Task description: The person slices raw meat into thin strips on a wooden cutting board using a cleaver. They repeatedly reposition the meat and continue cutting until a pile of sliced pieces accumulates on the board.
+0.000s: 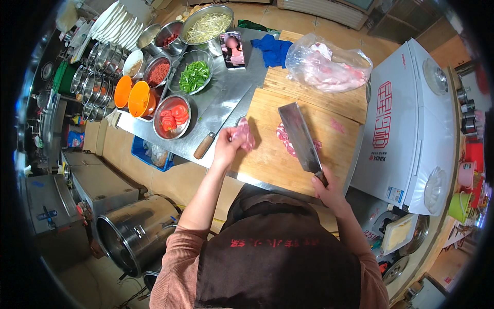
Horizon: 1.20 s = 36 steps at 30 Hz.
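Observation:
My left hand (227, 146) is shut on a piece of raw meat (244, 135) at the left edge of the wooden cutting board (266, 162). In my right hand (330, 189) is the handle of a cleaver (299, 135), its broad blade over more raw meat (285, 140) and partly hiding it. A small scrap of meat (337, 126) lies on the board to the right. Left of the board, a second knife (205, 144) with a wooden handle rests on the steel table (200, 108). Behind, a clear plastic bag of raw meat (328, 67) sits on another wooden board (276, 83).
On the table's left stand a bowl of sliced tomatoes (172, 116), chopped greens (194, 76), orange containers (141, 99) and a large bowl of bean sprouts (208, 27). A phone (232, 50) stands near a blue cloth (271, 50). A white freezer (393, 123) borders the right side.

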Motion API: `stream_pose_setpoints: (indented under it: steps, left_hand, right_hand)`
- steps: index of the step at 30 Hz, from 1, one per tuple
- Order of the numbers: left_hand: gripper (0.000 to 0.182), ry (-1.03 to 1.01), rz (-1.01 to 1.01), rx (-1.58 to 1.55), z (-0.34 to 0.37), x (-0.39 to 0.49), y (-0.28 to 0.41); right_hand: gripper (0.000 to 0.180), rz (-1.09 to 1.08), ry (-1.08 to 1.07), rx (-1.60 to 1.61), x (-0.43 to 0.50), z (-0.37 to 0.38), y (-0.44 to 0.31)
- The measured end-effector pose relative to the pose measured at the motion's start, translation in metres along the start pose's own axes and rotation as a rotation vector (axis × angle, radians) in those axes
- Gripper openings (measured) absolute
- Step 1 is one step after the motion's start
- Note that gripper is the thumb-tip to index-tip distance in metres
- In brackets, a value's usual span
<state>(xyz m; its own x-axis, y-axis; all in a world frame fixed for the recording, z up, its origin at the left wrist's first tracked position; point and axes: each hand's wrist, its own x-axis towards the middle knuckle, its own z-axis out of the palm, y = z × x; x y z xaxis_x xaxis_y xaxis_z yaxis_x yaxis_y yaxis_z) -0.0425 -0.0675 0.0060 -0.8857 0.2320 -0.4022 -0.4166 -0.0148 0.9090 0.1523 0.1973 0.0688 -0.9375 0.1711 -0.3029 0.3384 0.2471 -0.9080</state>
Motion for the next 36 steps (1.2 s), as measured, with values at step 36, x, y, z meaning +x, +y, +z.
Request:
stream_pose_setpoints:
  steps: [36]
  left_hand:
    - [0.027, -0.498, -0.147, -0.062, -0.010, 0.004, 0.027]
  right_hand:
    - [0.041, -0.470, -0.281, -0.523, -0.022, -0.038, 0.027]
